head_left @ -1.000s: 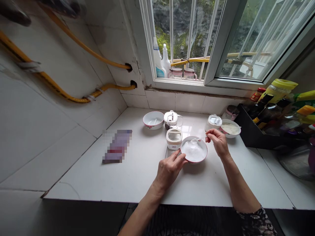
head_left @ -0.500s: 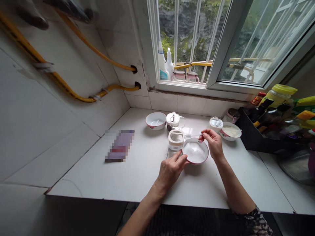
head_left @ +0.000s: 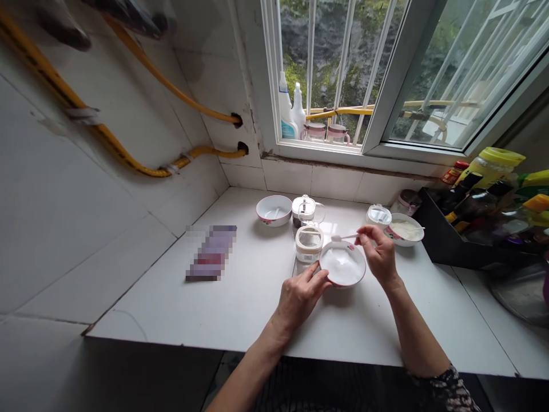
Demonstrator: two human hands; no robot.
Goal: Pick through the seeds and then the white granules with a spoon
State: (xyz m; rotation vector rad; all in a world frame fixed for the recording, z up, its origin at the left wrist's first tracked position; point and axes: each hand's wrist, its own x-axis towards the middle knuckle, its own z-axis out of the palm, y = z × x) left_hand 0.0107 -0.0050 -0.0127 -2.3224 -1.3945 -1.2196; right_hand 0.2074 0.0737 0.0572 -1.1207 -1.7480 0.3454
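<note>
My left hand (head_left: 303,292) grips the near-left rim of a bowl (head_left: 328,279) that holds fine white grains (head_left: 343,263). Between the fingertips of my right hand (head_left: 378,252) is the handle of a small white spoon (head_left: 338,238), its head just above the bowl's far rim. Close behind the bowl, on its left, stands a clear jar with a pale framed lid (head_left: 309,240). Another lidded jar (head_left: 303,209) with dark contents is behind that one, beside a white bowl (head_left: 273,209) with a utensil in it.
A third lidded jar (head_left: 379,215) and a bowl of pale powder (head_left: 405,230) stand beyond my right hand. A black box of bottles (head_left: 450,246) borders the right side. A blurred-out flat item (head_left: 211,253) lies on the white counter (head_left: 163,315) at left. Behind is a window.
My right hand has shifted slightly right with the spoon, whose head is now over the far rim, clear of the jar. The left hand keeps its grip; the whole view has shifted slightly.
</note>
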